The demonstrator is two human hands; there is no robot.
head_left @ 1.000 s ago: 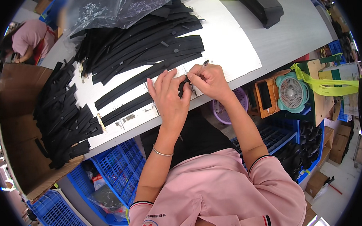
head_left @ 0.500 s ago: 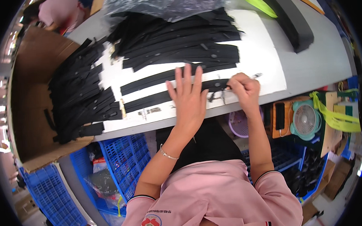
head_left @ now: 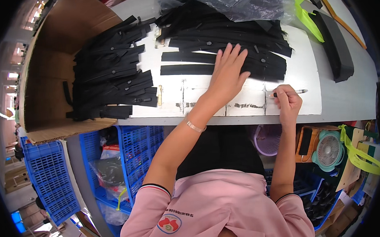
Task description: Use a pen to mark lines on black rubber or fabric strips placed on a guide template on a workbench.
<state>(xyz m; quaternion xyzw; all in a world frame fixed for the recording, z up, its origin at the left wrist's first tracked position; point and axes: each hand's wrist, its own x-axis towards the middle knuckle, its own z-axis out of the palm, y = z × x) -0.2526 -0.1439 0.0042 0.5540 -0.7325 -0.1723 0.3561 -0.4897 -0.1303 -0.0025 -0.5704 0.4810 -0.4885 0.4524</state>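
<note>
Grey worktop (head_left: 360, 96) seen from above, with an open-topped cardboard box (head_left: 48, 74) at its left. On the worktop lies a white board (head_left: 303, 65), partly covered by a loose, overlapping pile of black strips (head_left: 273, 68). Left hand (head_left: 229, 76): grip relaxed and holding nothing, palm down, fingers extended across the strips. Right hand (head_left: 289, 102): grip pinching a slim pen (head_left: 302, 91) over the board, just nearer the wearer than the strips' right-hand ends.

A factory-type workshop: long black fabric strips (head_left: 111, 73) in heaps across a grey worktable (head_left: 355, 100) at upper centre, an open brown cardboard box (head_left: 48, 82) upper left, blue plastic lattice crates (head_left: 53, 181) lower left.
</note>
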